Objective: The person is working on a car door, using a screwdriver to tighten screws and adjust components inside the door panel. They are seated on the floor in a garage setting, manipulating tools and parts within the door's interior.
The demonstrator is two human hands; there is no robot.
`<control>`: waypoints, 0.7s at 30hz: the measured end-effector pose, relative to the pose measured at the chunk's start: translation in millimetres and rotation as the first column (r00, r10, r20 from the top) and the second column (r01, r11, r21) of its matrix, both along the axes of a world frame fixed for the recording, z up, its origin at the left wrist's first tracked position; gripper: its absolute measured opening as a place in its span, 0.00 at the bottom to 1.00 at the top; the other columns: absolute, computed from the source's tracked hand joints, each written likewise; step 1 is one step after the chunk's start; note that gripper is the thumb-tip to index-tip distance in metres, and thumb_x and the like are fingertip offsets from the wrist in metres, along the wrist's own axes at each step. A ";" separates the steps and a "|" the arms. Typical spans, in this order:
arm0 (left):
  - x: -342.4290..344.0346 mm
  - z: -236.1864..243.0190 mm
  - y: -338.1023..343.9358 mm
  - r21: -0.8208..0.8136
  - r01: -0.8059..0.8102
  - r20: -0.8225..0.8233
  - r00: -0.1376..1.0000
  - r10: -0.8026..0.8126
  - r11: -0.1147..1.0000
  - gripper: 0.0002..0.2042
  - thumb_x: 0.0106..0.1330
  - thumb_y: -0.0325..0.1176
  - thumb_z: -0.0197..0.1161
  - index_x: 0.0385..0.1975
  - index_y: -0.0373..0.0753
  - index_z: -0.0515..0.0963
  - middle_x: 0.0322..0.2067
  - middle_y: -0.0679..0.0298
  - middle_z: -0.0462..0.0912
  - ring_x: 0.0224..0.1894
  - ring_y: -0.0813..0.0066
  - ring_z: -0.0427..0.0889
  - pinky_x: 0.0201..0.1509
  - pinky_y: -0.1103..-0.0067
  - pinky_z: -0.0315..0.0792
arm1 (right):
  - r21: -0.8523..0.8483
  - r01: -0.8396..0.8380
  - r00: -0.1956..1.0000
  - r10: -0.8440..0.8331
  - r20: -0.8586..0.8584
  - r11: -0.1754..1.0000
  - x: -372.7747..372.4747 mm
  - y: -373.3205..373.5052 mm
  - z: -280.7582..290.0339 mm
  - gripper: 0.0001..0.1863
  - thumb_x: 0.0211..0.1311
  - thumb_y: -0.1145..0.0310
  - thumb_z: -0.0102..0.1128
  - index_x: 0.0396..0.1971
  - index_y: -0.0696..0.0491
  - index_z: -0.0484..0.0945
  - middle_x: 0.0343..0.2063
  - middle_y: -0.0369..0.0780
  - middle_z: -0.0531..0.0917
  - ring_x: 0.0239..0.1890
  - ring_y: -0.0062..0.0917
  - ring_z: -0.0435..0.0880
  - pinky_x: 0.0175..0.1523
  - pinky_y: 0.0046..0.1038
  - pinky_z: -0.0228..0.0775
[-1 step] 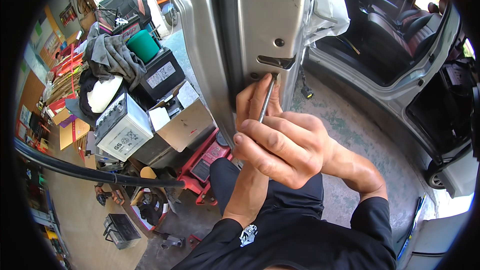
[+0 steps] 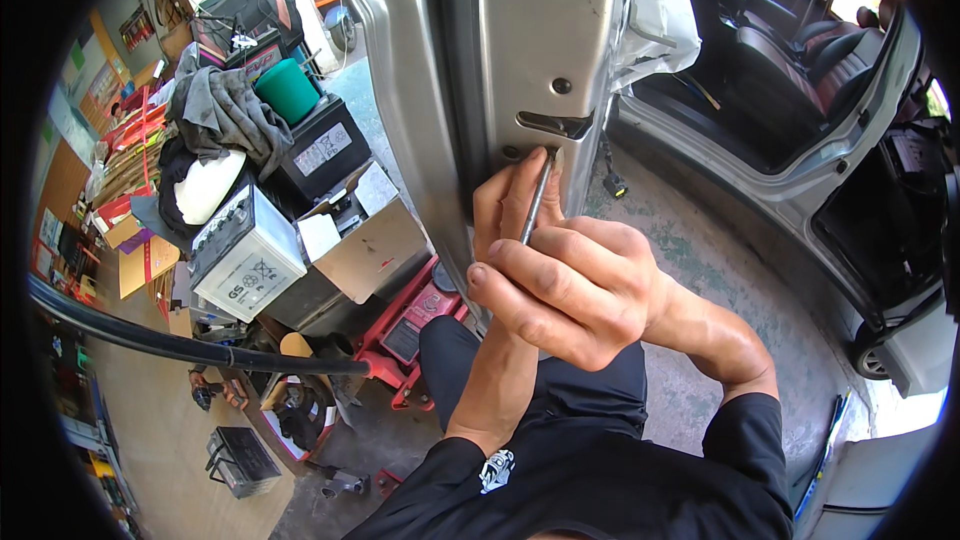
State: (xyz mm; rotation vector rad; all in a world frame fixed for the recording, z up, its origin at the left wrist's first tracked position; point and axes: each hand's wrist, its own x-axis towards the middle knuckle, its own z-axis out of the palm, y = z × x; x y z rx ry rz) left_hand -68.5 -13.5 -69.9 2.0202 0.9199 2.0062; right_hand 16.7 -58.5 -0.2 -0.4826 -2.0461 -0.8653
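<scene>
In front of me stands the narrow edge of a silver car door (image 2: pixel 530 35), with a dark latch slot (image 2: pixel 555 125) and round holes. My right hand (image 2: pixel 580 285) is closed around a slim metal screwdriver (image 2: pixel 537 202); its handle is hidden in the palm. The shaft slants up and away to the door edge just below the slot. Behind it my left hand (image 2: pixel 513 202) is closed too, fingers and thumb pinching around the shaft's tip against the metal. Whether a screw sits at the tip I cannot make out.
A red floor jack (image 2: pixel 410 325) with a long black handle (image 2: pixel 200 348) stands at left. Beyond it are stacked car batteries (image 2: pixel 248 255), an open cardboard box (image 2: pixel 370 245) and a green tub (image 2: pixel 288 90). The car's open doorway (image 2: pixel 740 130) lies right; a connector (image 2: pixel 615 183) dangles beside the door.
</scene>
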 end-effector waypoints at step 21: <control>0.6 -5.2 3.1 -0.053 0.162 0.060 0.985 -0.159 0.985 0.18 0.78 0.34 0.46 0.63 0.34 0.66 0.55 0.61 0.76 0.61 0.72 0.76 0.61 0.83 0.75 | 0.175 0.198 0.979 -0.186 -0.081 0.965 -13.2 13.6 4.9 0.26 0.49 0.75 0.66 0.52 0.40 0.82 0.25 0.32 0.66 0.18 0.16 0.65 0.22 0.19 0.57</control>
